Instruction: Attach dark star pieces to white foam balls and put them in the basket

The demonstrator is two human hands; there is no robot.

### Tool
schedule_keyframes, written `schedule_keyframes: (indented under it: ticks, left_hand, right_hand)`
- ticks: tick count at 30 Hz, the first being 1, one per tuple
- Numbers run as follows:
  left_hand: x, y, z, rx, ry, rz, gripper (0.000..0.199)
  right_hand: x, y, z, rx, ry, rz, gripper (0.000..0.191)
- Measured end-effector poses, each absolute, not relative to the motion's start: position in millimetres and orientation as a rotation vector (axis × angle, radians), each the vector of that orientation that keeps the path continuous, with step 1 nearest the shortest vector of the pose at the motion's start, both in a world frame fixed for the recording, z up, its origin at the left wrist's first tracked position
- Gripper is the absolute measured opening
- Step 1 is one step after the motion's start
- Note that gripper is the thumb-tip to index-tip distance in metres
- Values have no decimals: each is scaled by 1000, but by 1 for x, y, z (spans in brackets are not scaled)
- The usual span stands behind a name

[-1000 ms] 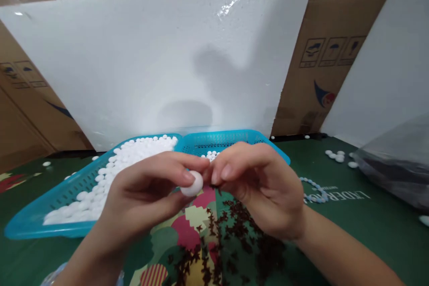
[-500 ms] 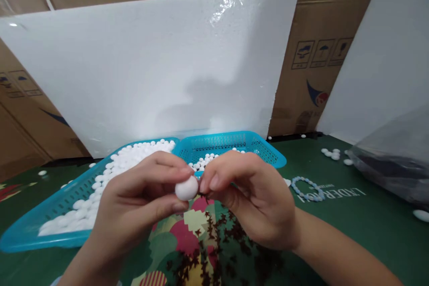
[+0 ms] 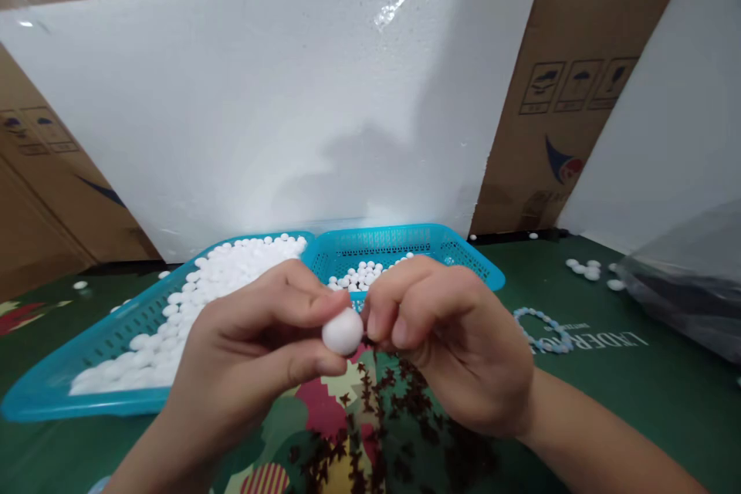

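Note:
My left hand (image 3: 260,347) pinches a smooth white ball (image 3: 343,332) between thumb and fingers. Close against the ball's right side, my right hand (image 3: 457,347) is closed, its fingertips pressed together on a small dark brown piece (image 3: 366,337), mostly hidden by the fingers. Beneath both hands, many small dark brown star-shaped pieces (image 3: 405,401) lie scattered on the patterned green surface (image 3: 637,417).
Behind my left hand stands a blue basket (image 3: 86,405) full of white balls. A second blue basket (image 3: 492,278) holds fewer. To the right lie a beaded bracelet (image 3: 570,343), loose white balls (image 3: 591,274) and a clear plastic bag (image 3: 688,285). A white board (image 3: 278,108) leans on cardboard boxes (image 3: 556,23).
Both hands and the ball appear slightly farther right in the view, which has itself shifted a little. The ball stays pinched in my left hand, with my right fingertips at its side.

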State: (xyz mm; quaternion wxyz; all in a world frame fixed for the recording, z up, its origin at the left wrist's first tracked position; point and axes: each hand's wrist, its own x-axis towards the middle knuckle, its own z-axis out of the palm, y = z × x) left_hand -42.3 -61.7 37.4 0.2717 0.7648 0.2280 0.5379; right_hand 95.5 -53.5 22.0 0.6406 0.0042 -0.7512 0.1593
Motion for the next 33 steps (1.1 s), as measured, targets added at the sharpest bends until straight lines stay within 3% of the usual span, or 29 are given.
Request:
schedule_keyframes:
  ticks: [11,19,33]
  left_hand:
    - [-34,-57,35,1991,604,1476,8]
    - [-34,-56,29,1945,525,1436,10]
    - [-33,-56,23,1907,448,1351,11]
  right_hand:
    - [96,-51,18,-135,-1692,121,19]
    - [93,-51,19,-18,-1704,144,28]
    - [108,-53,26,-105,-1856,2,24]
